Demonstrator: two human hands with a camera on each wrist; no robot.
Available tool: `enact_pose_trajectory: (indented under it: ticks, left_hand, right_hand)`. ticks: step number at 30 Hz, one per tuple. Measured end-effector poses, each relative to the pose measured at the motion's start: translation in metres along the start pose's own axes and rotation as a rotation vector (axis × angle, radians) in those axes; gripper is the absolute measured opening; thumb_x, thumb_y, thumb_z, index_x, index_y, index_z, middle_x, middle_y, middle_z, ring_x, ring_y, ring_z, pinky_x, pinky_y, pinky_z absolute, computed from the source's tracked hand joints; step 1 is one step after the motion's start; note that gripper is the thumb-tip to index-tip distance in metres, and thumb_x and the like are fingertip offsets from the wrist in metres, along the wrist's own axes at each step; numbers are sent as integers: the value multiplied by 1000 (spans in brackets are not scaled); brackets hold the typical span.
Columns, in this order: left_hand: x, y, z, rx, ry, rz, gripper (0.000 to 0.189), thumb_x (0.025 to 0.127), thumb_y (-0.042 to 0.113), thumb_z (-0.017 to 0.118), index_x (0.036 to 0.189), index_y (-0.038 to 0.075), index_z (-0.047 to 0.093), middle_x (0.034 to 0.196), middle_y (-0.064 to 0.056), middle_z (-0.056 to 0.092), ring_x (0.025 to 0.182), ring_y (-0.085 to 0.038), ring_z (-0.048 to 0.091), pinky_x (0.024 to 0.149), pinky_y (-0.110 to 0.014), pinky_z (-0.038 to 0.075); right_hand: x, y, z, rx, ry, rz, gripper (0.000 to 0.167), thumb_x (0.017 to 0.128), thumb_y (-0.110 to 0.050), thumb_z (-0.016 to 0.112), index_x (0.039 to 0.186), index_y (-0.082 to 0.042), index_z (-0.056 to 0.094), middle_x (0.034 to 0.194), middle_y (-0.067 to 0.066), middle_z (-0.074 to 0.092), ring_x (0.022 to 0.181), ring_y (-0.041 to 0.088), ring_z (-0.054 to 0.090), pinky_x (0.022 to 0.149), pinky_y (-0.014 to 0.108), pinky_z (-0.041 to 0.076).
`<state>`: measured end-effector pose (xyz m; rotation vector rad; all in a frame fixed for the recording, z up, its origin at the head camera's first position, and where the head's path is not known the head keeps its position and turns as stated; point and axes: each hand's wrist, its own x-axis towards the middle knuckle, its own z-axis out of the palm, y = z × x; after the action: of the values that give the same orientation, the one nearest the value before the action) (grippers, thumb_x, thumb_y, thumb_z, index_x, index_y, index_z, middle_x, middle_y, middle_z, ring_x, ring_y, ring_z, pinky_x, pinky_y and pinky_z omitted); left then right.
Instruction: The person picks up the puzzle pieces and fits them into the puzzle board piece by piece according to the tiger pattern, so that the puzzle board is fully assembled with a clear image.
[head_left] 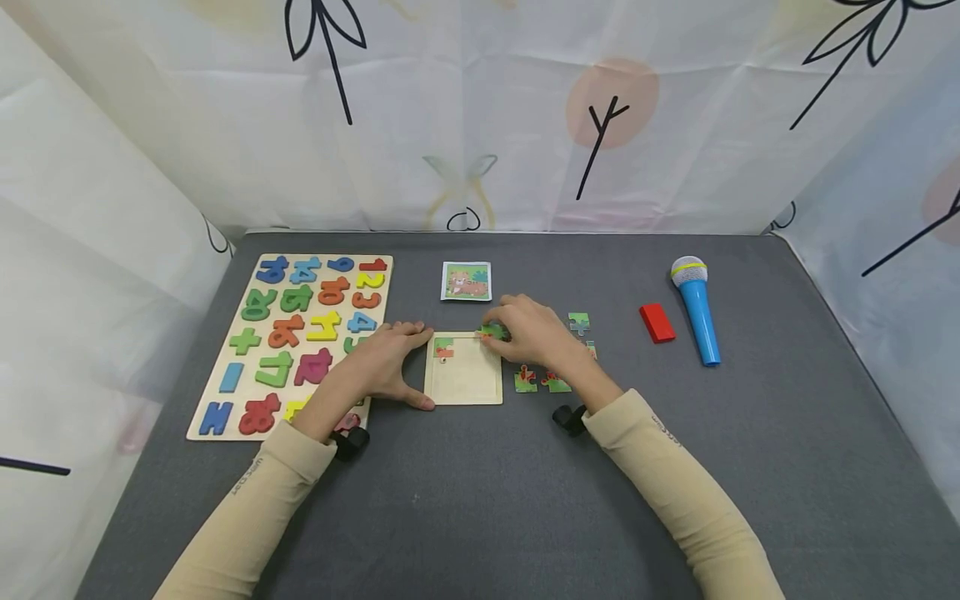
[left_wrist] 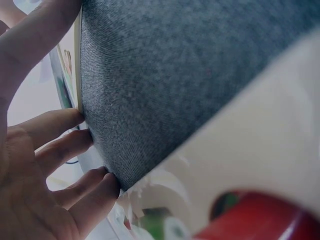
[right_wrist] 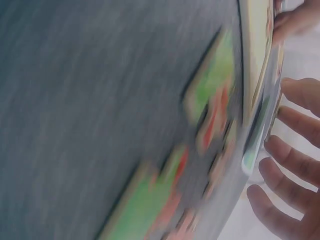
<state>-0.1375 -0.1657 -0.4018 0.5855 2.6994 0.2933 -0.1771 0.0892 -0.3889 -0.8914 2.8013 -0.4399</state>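
Observation:
A square wooden puzzle tray (head_left: 465, 379) lies in the middle of the table, with one green-and-red puzzle piece (head_left: 443, 347) in its upper left corner. My left hand (head_left: 390, 362) rests along the tray's left side, thumb at the lower corner and fingertips at the upper one; the left wrist view has its fingers (left_wrist: 62, 150) extended at the tray's edge. Over the upper right corner, my right hand (head_left: 528, 329) pinches a green puzzle piece (head_left: 492, 332), partly covered by the fingers. Loose puzzle pieces (head_left: 526, 380) lie right of the tray, some hidden beneath the right hand and wrist.
Left of the tray is a board (head_left: 247, 333) of colourful letters and numbers, partly under my left forearm. A small picture card (head_left: 467, 282) lies behind the tray. Farther right are a red block (head_left: 657, 323) and a blue toy microphone (head_left: 698, 317).

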Motion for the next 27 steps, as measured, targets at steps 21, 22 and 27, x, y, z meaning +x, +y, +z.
enact_pose_trajectory:
  ticks: [21, 22, 27]
  left_hand:
    - [0, -1, -1, -1, -4, 5, 117, 68, 63, 88, 158, 7, 38, 165, -19, 36, 152, -49, 31, 121, -60, 34]
    - [0, -1, -1, -4, -5, 4, 117, 68, 63, 88, 158, 7, 38, 165, -19, 36, 152, -49, 31, 121, -60, 34]
    - [0, -1, 0, -3, -6, 7, 117, 68, 63, 88, 158, 7, 38, 164, -20, 36, 151, -50, 31, 121, -60, 34]
  right_hand:
    - [18, -40, 19, -54, -43, 33, 30, 97, -33, 70, 123, -18, 75, 113, 6, 69, 102, 26, 64, 77, 43, 57]
    - [18, -40, 20, -51, -37, 33, 29, 97, -32, 71, 122, -18, 76, 114, 6, 69, 102, 26, 65, 77, 44, 58]
    - [18, -41, 21, -49, -31, 35, 29, 96, -32, 73, 121, -18, 76, 118, 7, 70, 106, 28, 66, 80, 45, 59]
